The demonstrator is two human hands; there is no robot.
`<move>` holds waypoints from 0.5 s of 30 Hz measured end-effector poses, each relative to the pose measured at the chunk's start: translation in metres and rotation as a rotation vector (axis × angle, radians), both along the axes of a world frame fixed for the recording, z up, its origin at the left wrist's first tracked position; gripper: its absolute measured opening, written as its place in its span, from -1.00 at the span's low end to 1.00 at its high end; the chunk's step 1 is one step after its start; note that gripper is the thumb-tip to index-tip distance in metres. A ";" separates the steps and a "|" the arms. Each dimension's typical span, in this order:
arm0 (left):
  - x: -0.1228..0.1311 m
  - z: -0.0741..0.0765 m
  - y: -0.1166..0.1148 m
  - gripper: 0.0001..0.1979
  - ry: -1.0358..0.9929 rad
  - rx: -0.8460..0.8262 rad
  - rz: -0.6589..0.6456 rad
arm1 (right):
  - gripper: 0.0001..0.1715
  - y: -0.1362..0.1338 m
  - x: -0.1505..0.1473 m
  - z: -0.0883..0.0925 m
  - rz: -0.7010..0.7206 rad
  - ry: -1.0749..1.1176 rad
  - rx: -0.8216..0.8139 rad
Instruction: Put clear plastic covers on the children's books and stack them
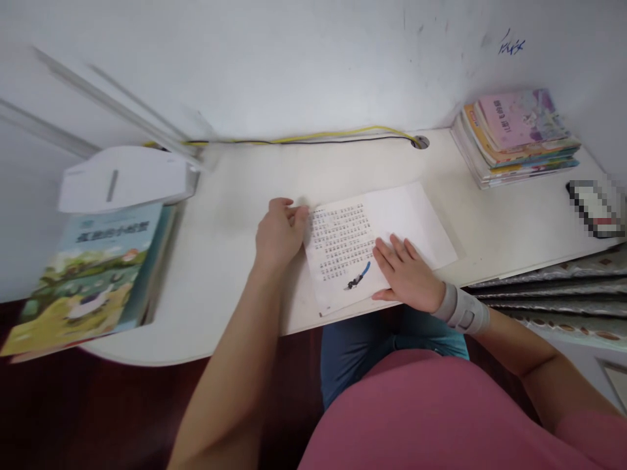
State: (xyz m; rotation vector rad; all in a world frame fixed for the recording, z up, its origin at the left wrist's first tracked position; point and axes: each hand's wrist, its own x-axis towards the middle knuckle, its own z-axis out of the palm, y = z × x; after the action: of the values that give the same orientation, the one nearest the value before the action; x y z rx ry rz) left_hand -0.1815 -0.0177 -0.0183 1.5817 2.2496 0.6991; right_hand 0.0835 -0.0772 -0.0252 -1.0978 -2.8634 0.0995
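An open book [343, 261] lies on the white desk near its front edge, slightly turned. Its left page carries printed lines of characters and a small picture of a blue-tailed bird; the right page is mostly blank white. At the upper left corner of the book, my left hand [280, 236] is closed, thumb and curled fingers pinching the page edge. My right hand [409, 273] lies flat across the lower middle of the book, fingers spread, covering part of both pages. A grey band [463, 309] is around my right wrist.
Stacked books [519, 130] stand at the back right, with a partly blurred phone-like object [595, 209] nearby. On the left are a white device [127, 176] and several picture books [93, 274]. Yellow and black cables [313, 136] run along the wall to a desk hole [420, 142].
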 end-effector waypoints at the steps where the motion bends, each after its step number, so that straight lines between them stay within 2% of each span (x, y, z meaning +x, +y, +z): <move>1: 0.001 0.001 0.000 -0.63 0.001 0.001 0.000 | 0.05 0.000 0.002 0.000 -0.004 0.000 0.003; 7: 0.003 0.003 -0.001 -0.60 0.075 -0.022 -0.019 | 0.04 0.005 0.012 -0.005 -0.057 0.004 0.008; 13: 0.005 0.000 -0.007 -0.58 0.234 -0.020 -0.238 | 0.00 0.008 0.013 0.000 -0.046 -0.014 0.026; 15: 0.008 -0.001 -0.011 -0.57 0.315 -0.038 -0.262 | -0.01 0.010 0.015 0.004 -0.025 -0.014 0.031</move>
State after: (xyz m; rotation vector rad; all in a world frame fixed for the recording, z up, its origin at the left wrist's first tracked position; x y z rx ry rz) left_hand -0.1735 -0.0287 -0.0194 2.0383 2.1811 0.3553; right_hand 0.0983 -0.0670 -0.0216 -1.1325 -2.8527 0.0452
